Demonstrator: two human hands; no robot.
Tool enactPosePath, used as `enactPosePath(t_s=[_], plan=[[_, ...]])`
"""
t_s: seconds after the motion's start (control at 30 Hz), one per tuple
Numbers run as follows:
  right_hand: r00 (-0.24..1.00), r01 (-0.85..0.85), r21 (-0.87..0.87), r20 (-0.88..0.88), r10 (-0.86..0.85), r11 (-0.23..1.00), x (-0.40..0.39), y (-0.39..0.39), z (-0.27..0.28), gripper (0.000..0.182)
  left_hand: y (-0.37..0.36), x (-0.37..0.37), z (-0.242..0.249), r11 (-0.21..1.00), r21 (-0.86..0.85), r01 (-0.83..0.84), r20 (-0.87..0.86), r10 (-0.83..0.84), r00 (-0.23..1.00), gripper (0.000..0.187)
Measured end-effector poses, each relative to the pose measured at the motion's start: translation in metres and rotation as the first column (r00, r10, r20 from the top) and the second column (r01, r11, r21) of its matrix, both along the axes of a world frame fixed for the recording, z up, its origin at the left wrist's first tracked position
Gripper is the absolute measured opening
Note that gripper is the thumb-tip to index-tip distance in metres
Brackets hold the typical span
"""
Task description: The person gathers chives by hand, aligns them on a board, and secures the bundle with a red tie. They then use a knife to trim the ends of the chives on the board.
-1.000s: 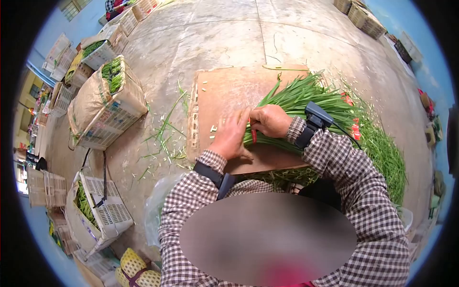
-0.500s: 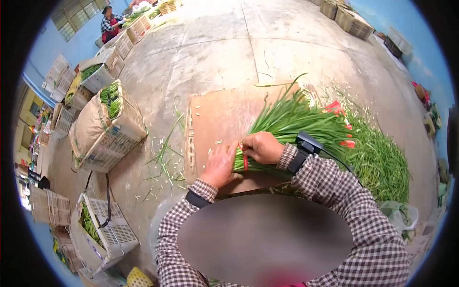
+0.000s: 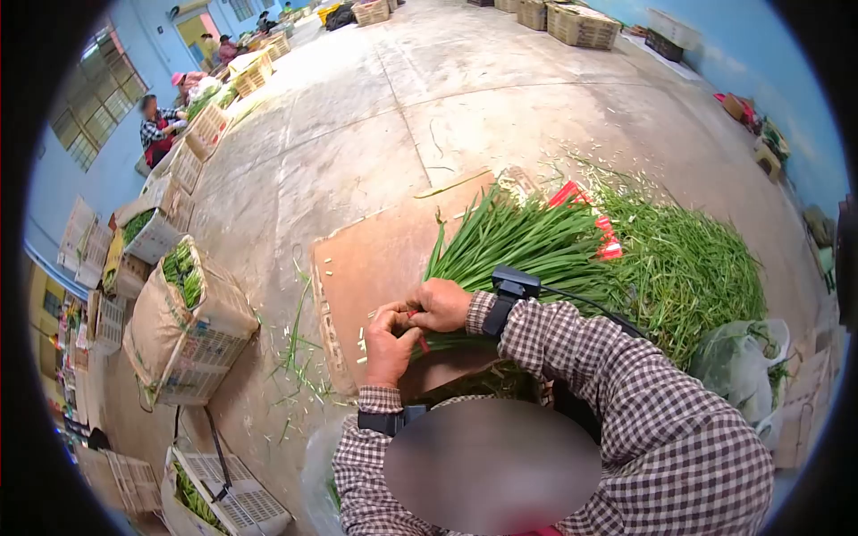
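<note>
A thick bunch of long green chives [image 3: 527, 246] lies on the cardboard sheet [image 3: 371, 259], its leaves fanning up and to the right. A red band [image 3: 423, 344] goes around the stem end. My left hand [image 3: 389, 346] is closed at the stem end, thumb and fingers pinching the band. Against it, my right hand [image 3: 441, 305] is closed with its fingertips at the same red band. Both hands cover most of the stem ends. Red bands [image 3: 609, 239] lie at the right of the leaves.
A heap of loose green trimmings [image 3: 688, 268] lies right of the bunch, beside a clear plastic bag [image 3: 742, 362]. At left stand a lined crate of greens [image 3: 201, 330] and another crate [image 3: 237, 491]. Co-workers [image 3: 159, 125] sit by crates at the far left.
My view has shifted. My left hand has turned from lying flatter on the stems to pinching the band, and the two hands have come together.
</note>
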State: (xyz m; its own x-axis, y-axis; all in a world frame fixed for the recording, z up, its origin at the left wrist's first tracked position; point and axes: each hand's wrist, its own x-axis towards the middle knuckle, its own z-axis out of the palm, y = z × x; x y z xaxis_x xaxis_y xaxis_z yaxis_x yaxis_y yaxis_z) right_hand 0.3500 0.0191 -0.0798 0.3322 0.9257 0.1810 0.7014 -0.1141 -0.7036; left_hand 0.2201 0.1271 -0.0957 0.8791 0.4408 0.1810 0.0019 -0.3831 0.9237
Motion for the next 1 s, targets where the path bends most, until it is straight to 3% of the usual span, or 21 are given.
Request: enactPosePath(t_s=[0.1,0.27,0.33,0.43,0.57,0.63,0.7,0.73,0.9,1.0], plan=[[1.0,0.03,-0.017,0.008,-0.029,0.999,-0.001,0.0,-0.003,0.021,-0.004,0.001,-0.001,0.999,0.053,-0.005,-0.004,0.005,1.0,0.011],[1.0,-0.012,0.013,-0.016,0.012,1.0,0.007,0.0,0.003,0.021,-0.008,0.0,-0.003,1.0,0.0,-0.023,0.048,0.023,0.999,0.006],[0.977,-0.168,-0.012,-0.132,0.165,0.986,0.014,0.004,0.004,0.018,-0.006,-0.002,-0.011,0.999,-0.036,-0.01,0.09,0.014,0.996,0.005],[0.964,-0.262,-0.007,-0.044,0.261,0.965,0.019,0.006,0.007,0.013,-0.005,-0.002,-0.014,1.0,-0.004,-0.016,0.174,0.016,0.985,0.005],[0.975,-0.219,0.027,0.05,0.217,0.975,0.014,0.01,0.001,0.013,-0.006,0.0,-0.016,0.995,-0.035,-0.092,0.166,0.096,0.981,0.008],[0.986,-0.157,0.029,0.062,0.155,0.987,0.002,0.008,0.013,0.011,-0.008,0.001,-0.023,0.935,-0.33,-0.128,0.146,0.184,0.972,0.01],[0.939,0.065,-0.155,0.344,-0.008,0.986,-0.013,0.009,0.025,0.01,-0.01,0.003,-0.024,0.928,-0.338,-0.159,0.172,0.227,0.959,0.011],[0.909,0.089,-0.074,0.415,-0.051,0.993,-0.019,0.01,0.027,0.008,-0.007,0.002,-0.027,0.919,-0.345,-0.191,0.147,0.254,0.956,0.009],[0.909,0.054,-0.208,0.415,0.038,0.977,-0.037,0.008,0.033,0.01,-0.004,0.013,-0.038,0.868,-0.383,-0.316,0.164,0.401,0.901,0.008],[0.866,0.091,0.131,0.479,-0.143,0.987,-0.039,0.006,0.005,0.012,-0.004,0.021,-0.041,0.873,-0.346,-0.342,0.148,0.411,0.899,0.012]])
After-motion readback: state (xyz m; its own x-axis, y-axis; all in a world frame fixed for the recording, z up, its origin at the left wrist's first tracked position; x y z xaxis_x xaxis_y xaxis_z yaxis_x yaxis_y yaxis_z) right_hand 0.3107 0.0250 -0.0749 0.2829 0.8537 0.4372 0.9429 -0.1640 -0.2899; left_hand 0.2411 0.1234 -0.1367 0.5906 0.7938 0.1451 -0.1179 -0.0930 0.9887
